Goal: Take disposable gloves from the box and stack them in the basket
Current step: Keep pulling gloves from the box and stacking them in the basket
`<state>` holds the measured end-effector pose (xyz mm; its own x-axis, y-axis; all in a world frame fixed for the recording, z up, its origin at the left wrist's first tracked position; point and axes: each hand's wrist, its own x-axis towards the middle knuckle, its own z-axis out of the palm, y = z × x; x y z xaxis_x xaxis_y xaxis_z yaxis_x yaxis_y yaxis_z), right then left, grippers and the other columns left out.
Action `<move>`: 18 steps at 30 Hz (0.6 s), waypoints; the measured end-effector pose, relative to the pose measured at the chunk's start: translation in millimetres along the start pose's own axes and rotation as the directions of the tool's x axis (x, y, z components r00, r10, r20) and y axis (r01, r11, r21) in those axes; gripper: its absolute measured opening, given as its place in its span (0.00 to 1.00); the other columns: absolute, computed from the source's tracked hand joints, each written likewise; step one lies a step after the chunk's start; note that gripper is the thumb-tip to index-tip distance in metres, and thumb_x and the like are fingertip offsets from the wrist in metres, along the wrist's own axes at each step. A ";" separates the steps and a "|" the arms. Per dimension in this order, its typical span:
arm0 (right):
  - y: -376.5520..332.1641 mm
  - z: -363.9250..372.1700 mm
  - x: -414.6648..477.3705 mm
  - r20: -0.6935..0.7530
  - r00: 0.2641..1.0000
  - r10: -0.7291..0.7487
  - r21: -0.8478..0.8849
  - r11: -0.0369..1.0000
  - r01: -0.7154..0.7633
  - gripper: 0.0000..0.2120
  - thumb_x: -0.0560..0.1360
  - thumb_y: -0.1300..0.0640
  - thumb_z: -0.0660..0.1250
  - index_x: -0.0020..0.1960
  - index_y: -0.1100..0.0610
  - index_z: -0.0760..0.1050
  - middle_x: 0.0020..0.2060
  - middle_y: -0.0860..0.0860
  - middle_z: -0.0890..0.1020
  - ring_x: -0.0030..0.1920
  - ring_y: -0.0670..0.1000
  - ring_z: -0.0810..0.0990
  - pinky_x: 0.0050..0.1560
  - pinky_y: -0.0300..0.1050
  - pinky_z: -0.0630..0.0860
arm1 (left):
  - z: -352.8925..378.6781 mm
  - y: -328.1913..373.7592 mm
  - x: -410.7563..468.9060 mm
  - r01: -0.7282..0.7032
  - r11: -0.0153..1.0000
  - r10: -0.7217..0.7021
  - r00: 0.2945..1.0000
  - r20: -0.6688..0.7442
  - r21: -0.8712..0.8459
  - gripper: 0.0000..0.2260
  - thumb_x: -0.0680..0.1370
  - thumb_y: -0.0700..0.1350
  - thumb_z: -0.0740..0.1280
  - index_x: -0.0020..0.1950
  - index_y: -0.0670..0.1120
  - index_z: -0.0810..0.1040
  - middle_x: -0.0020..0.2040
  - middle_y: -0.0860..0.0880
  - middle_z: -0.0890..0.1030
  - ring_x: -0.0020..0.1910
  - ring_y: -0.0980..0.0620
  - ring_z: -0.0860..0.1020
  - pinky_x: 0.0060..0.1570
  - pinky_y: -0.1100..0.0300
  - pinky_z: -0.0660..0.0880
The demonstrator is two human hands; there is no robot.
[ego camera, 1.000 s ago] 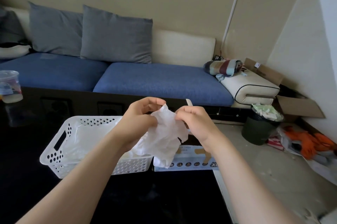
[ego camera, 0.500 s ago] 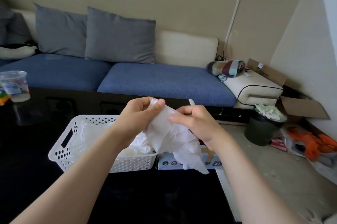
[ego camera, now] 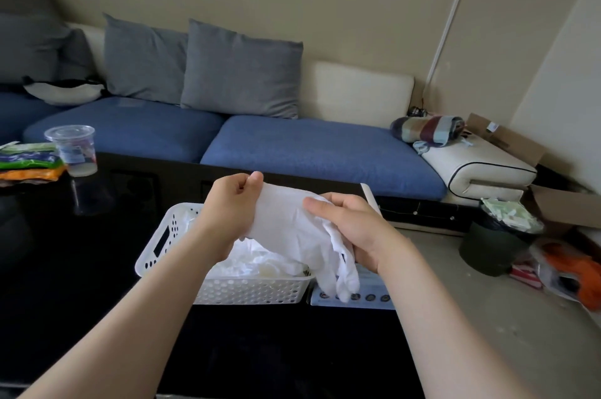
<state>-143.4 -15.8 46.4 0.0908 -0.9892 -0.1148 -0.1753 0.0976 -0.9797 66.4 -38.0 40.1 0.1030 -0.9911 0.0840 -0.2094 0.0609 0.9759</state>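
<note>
We hold the glove (ego camera: 286, 226) above the right end of the basket (ego camera: 169, 236), left hand (ego camera: 227, 213) pinching its cuff, right hand (ego camera: 351, 229) curling its fingers round the middle. Let us smooth it flat, then lay it on the pile (ego camera: 260, 263).

glove (ego camera: 283, 223), between left hand (ego camera: 227, 213) and right hand (ego camera: 354, 223): white
basket (ego camera: 250, 293), under left hand: white, rows of round holes
box (ego camera: 374, 296), under right hand: pale blue, dark round icons
sofa seat (ego camera: 309, 151), beyond both hands: blue
</note>
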 end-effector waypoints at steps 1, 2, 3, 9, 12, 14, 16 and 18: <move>-0.1 2.6 2.9 -0.004 1.000 0.015 -0.013 1.000 -0.015 0.10 0.77 0.46 0.77 0.46 0.52 0.83 0.35 0.47 0.84 0.37 0.47 0.82 0.41 0.42 0.78 | -3.4 -3.7 1.5 0.022 0.998 -0.021 1.000 -0.020 0.065 0.22 0.87 0.55 0.58 0.45 0.38 0.72 0.38 0.42 0.72 0.35 0.44 0.72 0.24 0.58 0.67; -0.5 7.3 6.3 -0.005 0.999 0.031 -0.020 0.999 -0.031 0.10 0.77 0.47 0.78 0.47 0.52 0.84 0.37 0.47 0.86 0.39 0.47 0.84 0.42 0.43 0.80 | -8.2 -7.4 2.9 0.038 0.991 -0.033 0.999 -0.044 0.130 0.22 0.87 0.55 0.58 0.45 0.38 0.72 0.38 0.42 0.72 0.34 0.44 0.73 0.24 0.59 0.67; -0.3 11.1 10.2 -0.011 0.999 0.049 -0.036 0.998 -0.049 0.09 0.77 0.47 0.78 0.48 0.52 0.85 0.40 0.48 0.88 0.41 0.48 0.87 0.45 0.46 0.83 | -12.7 -10.5 4.2 0.048 0.978 -0.036 0.997 -0.065 0.205 0.22 0.87 0.55 0.57 0.46 0.37 0.72 0.38 0.43 0.72 0.33 0.44 0.73 0.24 0.59 0.68; -1.4 44.7 36.4 -0.156 0.981 -0.118 -0.381 0.923 0.050 0.14 0.76 0.50 0.73 0.52 0.61 0.81 0.41 0.54 0.85 0.39 0.50 0.81 0.40 0.48 0.76 | -42.7 -32.1 14.0 0.065 0.821 -0.016 0.996 -0.092 0.568 0.20 0.88 0.51 0.55 0.45 0.39 0.73 0.37 0.41 0.78 0.30 0.39 0.79 0.24 0.55 0.74; 1.9 60.9 51.6 -0.187 0.950 -0.250 -0.592 0.801 0.094 0.11 0.78 0.50 0.72 0.52 0.58 0.80 0.42 0.54 0.85 0.40 0.53 0.84 0.42 0.54 0.82 | -53.3 -47.7 25.9 0.109 0.761 -0.043 0.992 -0.118 0.639 0.17 0.88 0.49 0.56 0.48 0.39 0.75 0.41 0.40 0.80 0.37 0.38 0.82 0.36 0.45 0.83; 6.8 69.4 58.6 -0.184 0.921 -0.344 -0.721 0.683 0.111 0.07 0.79 0.49 0.72 0.53 0.51 0.77 0.42 0.49 0.83 0.42 0.52 0.83 0.46 0.56 0.85 | -56.5 -55.3 30.8 0.135 0.708 -0.061 0.990 -0.130 0.693 0.14 0.88 0.48 0.57 0.48 0.41 0.73 0.43 0.42 0.77 0.36 0.42 0.80 0.31 0.50 0.78; 10.7 73.4 62.9 -0.142 0.911 -0.388 -0.793 0.595 0.130 0.08 0.80 0.50 0.70 0.58 0.48 0.76 0.44 0.47 0.82 0.43 0.50 0.82 0.47 0.57 0.84 | -58.1 -61.4 33.7 0.136 0.659 -0.063 0.990 -0.125 0.740 0.11 0.87 0.45 0.58 0.45 0.43 0.69 0.43 0.45 0.74 0.37 0.45 0.76 0.30 0.55 0.72; 12.8 72.7 66.1 -0.082 0.926 -0.370 -0.819 0.554 0.148 0.12 0.81 0.52 0.70 0.64 0.49 0.76 0.47 0.46 0.82 0.48 0.50 0.82 0.52 0.56 0.82 | -59.3 -65.3 36.0 0.128 0.617 -0.051 0.991 -0.123 0.776 0.09 0.85 0.41 0.59 0.45 0.43 0.67 0.43 0.45 0.73 0.38 0.46 0.74 0.30 0.56 0.70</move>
<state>-68.4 -71.9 14.3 0.0681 -0.9606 0.2693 -0.8869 -0.1819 -0.4246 141.5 -70.6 -8.7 0.2321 -0.9710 0.0582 -0.8709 -0.1807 0.4570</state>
